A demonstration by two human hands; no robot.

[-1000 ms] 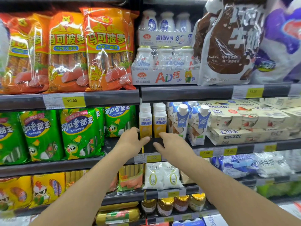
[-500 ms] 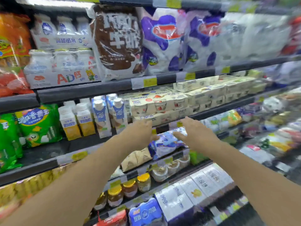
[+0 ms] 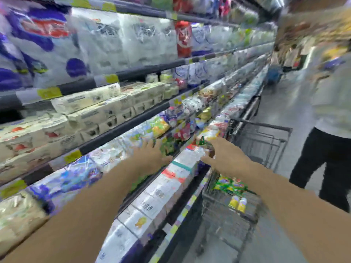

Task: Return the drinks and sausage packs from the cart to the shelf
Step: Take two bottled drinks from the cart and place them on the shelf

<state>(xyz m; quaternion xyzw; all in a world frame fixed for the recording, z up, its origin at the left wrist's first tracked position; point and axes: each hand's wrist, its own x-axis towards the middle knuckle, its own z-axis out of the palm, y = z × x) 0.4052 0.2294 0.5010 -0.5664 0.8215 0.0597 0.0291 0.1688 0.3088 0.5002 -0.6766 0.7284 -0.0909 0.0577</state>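
The view is motion-blurred. A dark wire shopping cart (image 3: 266, 137) stands in the aisle to my right, beside the shelf unit (image 3: 121, 130). In its basket lie green sausage packs (image 3: 228, 185) and two small yellow-labelled drink bottles (image 3: 237, 204). My left hand (image 3: 152, 156) hovers with fingers spread in front of the lower shelves, holding nothing. My right hand (image 3: 226, 156) is stretched out over the near end of the cart, fingers apart and empty.
A person in a light top and black trousers (image 3: 328, 152) stands just right of the cart. White cartons (image 3: 152, 202) line the bottom shelf by the cart's side. Farther down the aisle a blue cart (image 3: 273, 74) is visible.
My view has swung right, from the sausage and small-drink shelves to the aisle and the cart. Both empty hands moved with it, from the shelf edge toward the cart.
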